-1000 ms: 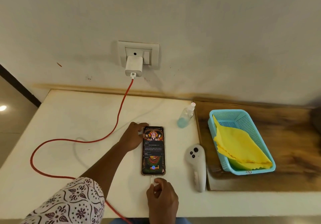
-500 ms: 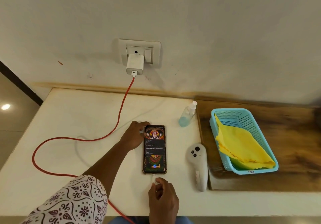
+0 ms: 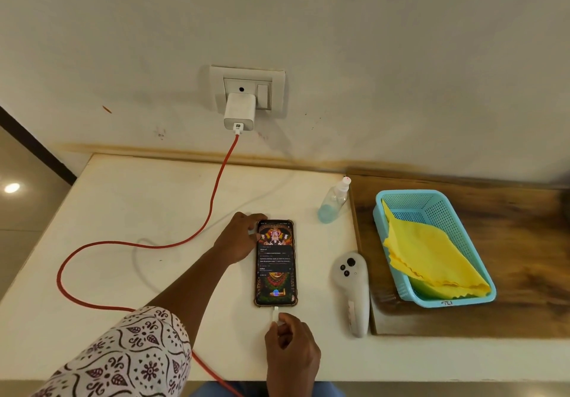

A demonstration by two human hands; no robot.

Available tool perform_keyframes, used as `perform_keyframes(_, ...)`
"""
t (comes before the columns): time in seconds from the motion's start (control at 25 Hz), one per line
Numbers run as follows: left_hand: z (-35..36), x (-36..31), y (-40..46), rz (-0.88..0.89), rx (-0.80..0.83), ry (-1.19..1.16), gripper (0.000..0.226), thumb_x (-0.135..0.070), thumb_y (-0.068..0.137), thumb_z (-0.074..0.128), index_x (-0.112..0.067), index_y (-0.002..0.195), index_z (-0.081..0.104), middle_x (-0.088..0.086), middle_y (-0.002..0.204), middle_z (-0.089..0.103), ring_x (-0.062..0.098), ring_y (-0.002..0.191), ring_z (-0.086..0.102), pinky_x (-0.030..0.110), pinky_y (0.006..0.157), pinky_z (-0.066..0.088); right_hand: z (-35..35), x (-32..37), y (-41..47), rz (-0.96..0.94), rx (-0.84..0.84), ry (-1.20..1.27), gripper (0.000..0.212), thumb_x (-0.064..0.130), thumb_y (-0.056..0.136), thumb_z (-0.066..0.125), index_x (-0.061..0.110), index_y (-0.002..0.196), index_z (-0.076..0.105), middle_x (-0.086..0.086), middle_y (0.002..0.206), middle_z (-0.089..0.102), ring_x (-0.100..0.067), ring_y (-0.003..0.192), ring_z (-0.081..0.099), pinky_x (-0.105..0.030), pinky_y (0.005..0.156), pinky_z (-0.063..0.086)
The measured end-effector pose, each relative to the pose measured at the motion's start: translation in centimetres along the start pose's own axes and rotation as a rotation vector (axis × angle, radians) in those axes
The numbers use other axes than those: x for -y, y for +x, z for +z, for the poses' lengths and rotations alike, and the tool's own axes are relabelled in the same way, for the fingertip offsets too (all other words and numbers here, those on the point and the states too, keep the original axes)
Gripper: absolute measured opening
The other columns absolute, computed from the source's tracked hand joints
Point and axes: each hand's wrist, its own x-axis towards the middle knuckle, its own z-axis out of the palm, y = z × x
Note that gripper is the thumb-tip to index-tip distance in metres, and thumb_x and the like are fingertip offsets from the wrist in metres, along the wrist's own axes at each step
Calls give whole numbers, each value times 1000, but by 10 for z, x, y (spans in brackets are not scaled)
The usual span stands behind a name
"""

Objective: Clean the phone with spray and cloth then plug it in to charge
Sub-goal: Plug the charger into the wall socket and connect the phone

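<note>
The phone [image 3: 275,262] lies face up on the white table [image 3: 148,211] with its screen lit. My left hand [image 3: 239,236] grips its top left corner. My right hand [image 3: 290,353] pinches the white plug [image 3: 275,312] of the red charging cable [image 3: 212,199], which sits at the phone's bottom port. The cable runs in a loop across the table up to a white charger [image 3: 239,112] in the wall socket [image 3: 246,88]. A clear spray bottle [image 3: 333,201] with blue liquid stands right of the phone. A yellow cloth [image 3: 428,255] lies in a blue basket [image 3: 398,282].
A white handheld controller [image 3: 351,292] lies between the phone and a wooden board [image 3: 524,242] that carries the basket. The wall rises right behind the table. The table's front edge runs just under my right hand.
My right hand has pushed the cable plug up against the phone's bottom edge. The left hand stays on the phone's top corner.
</note>
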Motion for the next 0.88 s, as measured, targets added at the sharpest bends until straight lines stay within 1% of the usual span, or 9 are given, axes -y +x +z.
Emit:
perform_keyframes(0.08, 0, 0, 0, -2, 0, -2, 44, -7, 92, 51, -18, 134, 46, 15, 124, 43, 21, 111, 46, 22, 85, 37, -1, 0, 0, 4, -8, 17, 34, 7, 46, 91, 16, 73, 72, 11, 54, 61, 7, 43, 43, 14, 51, 25)
perform_keyframes(0.16, 0, -1, 0, 2, 0, -5, 45, -7, 92, 51, -18, 135, 46, 15, 124, 43, 21, 111, 47, 23, 85, 37, -3, 1, 3, 6, -6, 28, 31, 8, 50, 89, 16, 75, 72, 15, 56, 55, 13, 45, 40, 11, 47, 28)
perform_keyframes(0.24, 0, -2, 0, 6, 7, -7, 45, -7, 92, 51, -18, 135, 45, 16, 124, 43, 21, 112, 46, 24, 86, 38, -5, 1, 7, 4, 7, 26, 29, 8, 53, 88, 16, 76, 72, 17, 58, 51, 10, 42, 39, 9, 43, 28)
perform_keyframes(0.32, 0, -2, 0, 14, 10, -2, 44, -8, 93, 50, -16, 136, 45, 16, 124, 43, 23, 113, 47, 26, 90, 38, -7, 0, 10, -7, 18, 22, 27, 7, 55, 87, 17, 76, 72, 17, 58, 51, 8, 42, 41, 9, 44, 29)
perform_keyframes(0.52, 3, -1, 1, 17, -4, 18, 43, -10, 93, 49, -17, 135, 44, 16, 123, 47, 26, 113, 48, 33, 94, 39, -9, -3, 13, -92, 23, -18, 29, 5, 53, 87, 16, 73, 69, 8, 56, 61, 1, 45, 50, 11, 50, 29)
perform_keyframes(0.68, 5, 0, 1, 8, -5, 50, 44, -15, 94, 49, -17, 137, 43, 16, 125, 48, 27, 116, 47, 39, 99, 39, -7, -5, 13, -77, 37, -3, 27, 6, 56, 86, 18, 72, 68, 15, 57, 53, -1, 45, 50, 9, 49, 31)
perform_keyframes(0.8, 9, 1, -4, -19, -1, 102, 46, -23, 96, 44, -21, 142, 36, 16, 126, 47, 29, 116, 46, 41, 97, 40, -8, -5, 15, -28, 31, 13, 21, 8, 62, 83, 18, 74, 69, 10, 59, 61, 3, 48, 52, 7, 52, 36)
perform_keyframes(0.84, 10, 1, -8, -40, -12, 64, 48, -23, 97, 42, -21, 144, 31, 16, 126, 46, 30, 115, 47, 43, 96, 42, -10, -4, 16, 3, 41, 22, 17, 10, 65, 81, 18, 75, 70, 9, 62, 64, 5, 50, 53, 5, 53, 38)
perform_keyframes(0.88, 9, 1, -14, -68, -24, -33, 51, -21, 98, 40, -21, 147, 25, 16, 124, 47, 31, 112, 49, 45, 93, 44, -13, -2, 17, 38, 63, 31, 14, 12, 68, 79, 19, 77, 70, 8, 64, 65, 6, 53, 55, 4, 54, 39)
